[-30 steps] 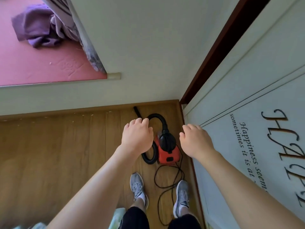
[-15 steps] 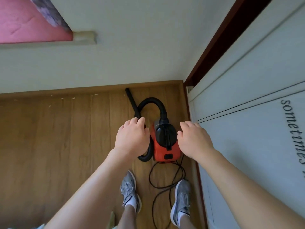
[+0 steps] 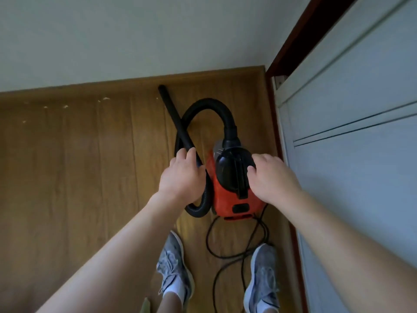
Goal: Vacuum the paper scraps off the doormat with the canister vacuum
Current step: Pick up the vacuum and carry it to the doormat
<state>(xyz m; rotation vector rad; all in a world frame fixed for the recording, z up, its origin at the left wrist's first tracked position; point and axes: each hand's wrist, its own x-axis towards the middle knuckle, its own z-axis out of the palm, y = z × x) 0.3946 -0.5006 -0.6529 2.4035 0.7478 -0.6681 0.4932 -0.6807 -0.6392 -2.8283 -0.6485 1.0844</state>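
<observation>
Bottom of frame: grey sneakers [image 3: 173, 274], loose black cord [image 3: 206, 236] looped btwn them. Don't snag it on the lift.
Mid-frame: left grip [image 3: 180, 177] wrapped round black rigid wand [image 3: 176, 118]. Right grip [image 3: 273, 179] draped over top of red canister vacuum [image 3: 225, 197], thumb by carry handle; can't tell if clamped. Get fingers under the handle first.
Vac sits on wood floor [image 3: 79, 166], centre-right, just beside white door [image 3: 349, 177]. Long axis runs bottom-to-top, hose end twd wall. Wand tip points upper left. Doormat not in view.
</observation>
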